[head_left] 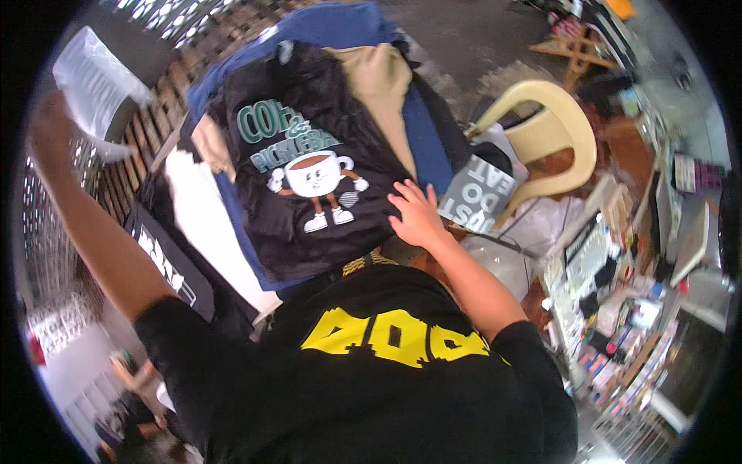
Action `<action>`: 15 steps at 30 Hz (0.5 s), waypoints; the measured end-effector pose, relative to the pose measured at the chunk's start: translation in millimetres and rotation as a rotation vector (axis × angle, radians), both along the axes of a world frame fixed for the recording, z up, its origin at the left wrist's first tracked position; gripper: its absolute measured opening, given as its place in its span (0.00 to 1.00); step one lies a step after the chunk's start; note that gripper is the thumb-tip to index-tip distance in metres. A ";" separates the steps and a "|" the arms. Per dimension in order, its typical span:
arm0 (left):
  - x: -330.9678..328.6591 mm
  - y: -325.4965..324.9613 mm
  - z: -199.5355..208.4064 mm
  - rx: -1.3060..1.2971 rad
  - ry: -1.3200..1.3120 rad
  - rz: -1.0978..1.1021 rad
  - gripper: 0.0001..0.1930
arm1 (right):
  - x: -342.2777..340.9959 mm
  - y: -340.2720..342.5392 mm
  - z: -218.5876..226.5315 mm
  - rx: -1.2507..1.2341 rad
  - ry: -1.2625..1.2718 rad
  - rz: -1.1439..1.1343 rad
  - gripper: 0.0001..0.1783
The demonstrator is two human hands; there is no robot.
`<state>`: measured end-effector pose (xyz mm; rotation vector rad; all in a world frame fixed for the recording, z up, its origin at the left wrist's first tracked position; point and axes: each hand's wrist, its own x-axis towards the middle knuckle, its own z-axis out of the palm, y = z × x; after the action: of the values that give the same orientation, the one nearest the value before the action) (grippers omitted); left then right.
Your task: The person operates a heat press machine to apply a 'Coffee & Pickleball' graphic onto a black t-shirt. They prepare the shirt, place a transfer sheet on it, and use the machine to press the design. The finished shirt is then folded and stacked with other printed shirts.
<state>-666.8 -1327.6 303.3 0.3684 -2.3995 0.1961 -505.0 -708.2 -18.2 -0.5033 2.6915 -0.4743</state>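
A black T-shirt (pixel 255 205) with a cartoon cup print lies spread, face up, on a pile of clothes in front of me. My right hand (pixel 418 214) rests on its lower right edge, fingers apart and gripping nothing. Out at the far left, my left arm is raised. My left hand (pixel 52 133), dim and blurred, is at the edge of a clear plastic bag (pixel 100 81) and appears to hold it. Under the T-shirt are a tan garment (pixel 379 77) and blue cloth (pixel 332 25).
White cloth (pixel 205 224) and a dark printed garment (pixel 166 263) lie left of the pile. A cream plastic chair (pixel 576 147) stands to the right, with a grey printed shirt (pixel 481 193) over it. Clear plastic (pixel 495 267) lies nearby. Cluttered shelves (pixel 618 340) fill the far right.
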 end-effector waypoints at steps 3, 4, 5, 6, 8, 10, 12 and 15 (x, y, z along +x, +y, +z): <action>55.2 237.0 -136.7 0.473 -0.310 -0.686 0.04 | 13.8 5.2 9.2 -0.569 0.073 -0.250 0.22; 80.7 313.2 -173.7 0.522 -0.454 -0.842 0.05 | 25.3 13.2 11.8 -0.854 -0.324 -0.457 0.27; 107.0 385.9 -206.1 0.690 -0.684 -0.912 0.06 | 36.3 22.3 11.5 -1.173 -0.543 -0.581 0.30; 135.8 444.9 -229.0 0.678 -0.781 -1.239 0.04 | 54.1 35.8 9.0 -1.515 -0.832 -0.776 0.28; 208.9 539.2 -257.0 0.831 -1.205 -1.364 0.04 | 89.2 70.2 -8.6 -1.630 -0.927 -0.960 0.24; 249.2 610.5 -276.1 0.672 -1.349 -1.376 0.09 | 143.6 119.0 -39.7 -1.766 -0.697 -1.052 0.20; 273.4 643.2 -284.7 0.538 -1.147 -1.809 0.10 | 208.4 165.6 -76.6 -1.622 -0.568 -1.326 0.17; 297.5 674.3 -298.0 0.321 -1.273 -2.018 0.11 | 342.7 231.0 -124.1 -1.090 -0.510 -1.815 0.23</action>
<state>-369.2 -653.3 5.3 -2.5992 -2.4298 -1.1243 -162.3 -477.2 -142.4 1.7246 1.3803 -2.0074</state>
